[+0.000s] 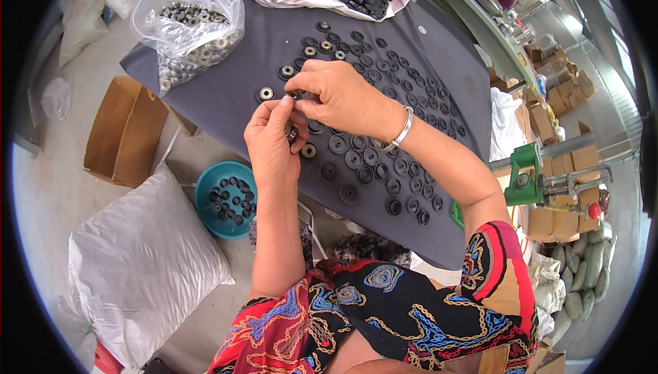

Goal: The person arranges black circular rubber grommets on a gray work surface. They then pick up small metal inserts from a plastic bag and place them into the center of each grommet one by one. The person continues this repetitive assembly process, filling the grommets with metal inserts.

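Fingers (pixel 310 83) of both hands (pixel 271 144) (pixel 349 100) pinch a bearing (pixel 293 95) near the tabletop's left edge (pixel 216 108).

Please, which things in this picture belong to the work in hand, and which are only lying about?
Seemingly in use:
small round part, pinched by left hand and right hand
black discs, some holding metal bearings
clear bag of bearings

Probably just lying about:
brown carton
stuffed white sack
crumpled plastic bag
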{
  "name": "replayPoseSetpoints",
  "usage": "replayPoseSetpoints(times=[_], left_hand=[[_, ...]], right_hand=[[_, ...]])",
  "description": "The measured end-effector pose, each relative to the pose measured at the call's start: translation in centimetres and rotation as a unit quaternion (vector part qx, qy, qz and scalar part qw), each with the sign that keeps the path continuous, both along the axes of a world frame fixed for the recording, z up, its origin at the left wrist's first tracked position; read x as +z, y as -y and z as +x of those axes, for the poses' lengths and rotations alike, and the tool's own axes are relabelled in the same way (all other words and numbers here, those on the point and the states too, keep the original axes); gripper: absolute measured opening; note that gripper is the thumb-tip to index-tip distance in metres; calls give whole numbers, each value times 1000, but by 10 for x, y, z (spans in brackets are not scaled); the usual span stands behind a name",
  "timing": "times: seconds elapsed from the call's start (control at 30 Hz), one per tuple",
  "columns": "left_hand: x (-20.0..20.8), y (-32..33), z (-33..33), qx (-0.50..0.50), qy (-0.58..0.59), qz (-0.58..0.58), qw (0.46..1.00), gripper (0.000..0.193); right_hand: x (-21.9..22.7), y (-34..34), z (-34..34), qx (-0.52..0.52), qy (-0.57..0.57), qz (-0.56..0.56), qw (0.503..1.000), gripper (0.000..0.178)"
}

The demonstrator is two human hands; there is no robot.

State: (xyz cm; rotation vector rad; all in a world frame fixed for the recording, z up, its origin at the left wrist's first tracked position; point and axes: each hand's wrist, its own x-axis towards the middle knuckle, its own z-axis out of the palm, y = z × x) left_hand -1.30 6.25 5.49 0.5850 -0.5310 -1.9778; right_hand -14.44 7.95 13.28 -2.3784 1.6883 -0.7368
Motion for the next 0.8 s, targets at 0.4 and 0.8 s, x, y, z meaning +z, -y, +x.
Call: replayPoseSetpoints(times=[0.4,0.8], left_hand=[[-5,7,5,-12,-51,24,998,16],[-7,8,3,-12,-98,67,993,14]], right_hand=[[-19,-51,-25,-61,-65,78,993,20],[-58,-78,-32,-81,-102,108,985,20]])
